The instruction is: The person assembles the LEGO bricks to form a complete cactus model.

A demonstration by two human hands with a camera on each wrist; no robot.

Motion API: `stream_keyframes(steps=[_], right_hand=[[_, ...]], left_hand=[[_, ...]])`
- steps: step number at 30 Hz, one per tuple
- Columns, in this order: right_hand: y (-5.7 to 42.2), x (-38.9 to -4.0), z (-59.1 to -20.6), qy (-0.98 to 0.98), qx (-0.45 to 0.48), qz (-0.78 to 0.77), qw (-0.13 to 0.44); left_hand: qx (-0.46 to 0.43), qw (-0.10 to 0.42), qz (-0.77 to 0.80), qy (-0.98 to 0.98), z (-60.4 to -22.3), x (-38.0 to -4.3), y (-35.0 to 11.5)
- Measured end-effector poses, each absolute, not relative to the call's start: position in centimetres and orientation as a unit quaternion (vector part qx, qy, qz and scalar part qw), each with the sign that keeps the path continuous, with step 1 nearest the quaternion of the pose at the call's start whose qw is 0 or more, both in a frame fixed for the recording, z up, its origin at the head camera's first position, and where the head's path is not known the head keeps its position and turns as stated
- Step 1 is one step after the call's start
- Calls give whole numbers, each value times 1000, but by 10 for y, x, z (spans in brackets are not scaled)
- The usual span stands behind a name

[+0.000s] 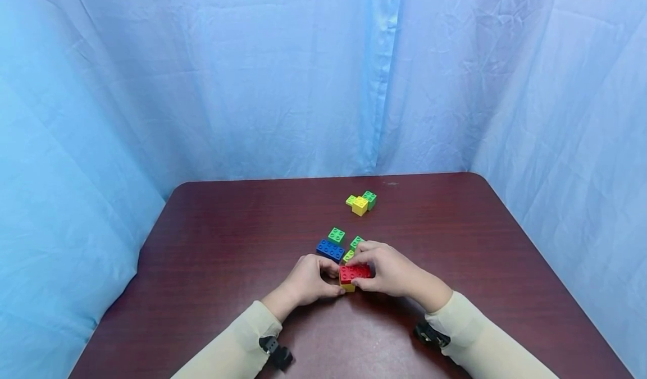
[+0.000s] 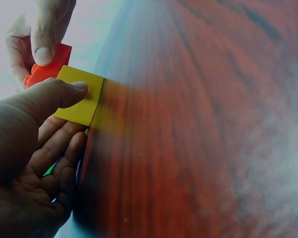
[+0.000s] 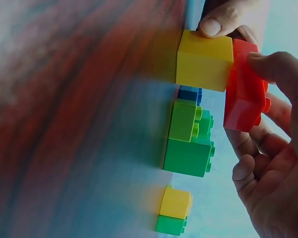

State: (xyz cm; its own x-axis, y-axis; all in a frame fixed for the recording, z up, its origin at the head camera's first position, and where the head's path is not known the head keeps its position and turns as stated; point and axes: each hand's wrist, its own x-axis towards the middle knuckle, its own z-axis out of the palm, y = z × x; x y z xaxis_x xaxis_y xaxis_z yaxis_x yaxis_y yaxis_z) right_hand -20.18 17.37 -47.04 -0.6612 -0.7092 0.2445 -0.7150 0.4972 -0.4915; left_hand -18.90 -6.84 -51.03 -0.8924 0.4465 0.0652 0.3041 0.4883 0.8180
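Near the front middle of the table, a red toy brick lies across the top of a yellow brick, overhanging it to the right. Whether the studs are fully pressed together I cannot tell. My left hand pinches the yellow brick, which rests on the table, its thumb on the near side. The red brick is pinched between thumb and fingers of my right hand. Just beyond the hands are a blue brick, a green brick, a second green brick and a lime brick.
Farther back on the dark red-brown table sits a small cluster with a yellow brick, a green brick and a lime brick. Light blue curtains hang behind and on both sides.
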Motion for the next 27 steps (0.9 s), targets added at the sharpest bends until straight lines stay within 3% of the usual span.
stream_keyframes(steps=[27], right_hand=[[166,-202,-459,-877,414,243,-3]], left_hand=[[215,84,447,864,-507,-188,-68]])
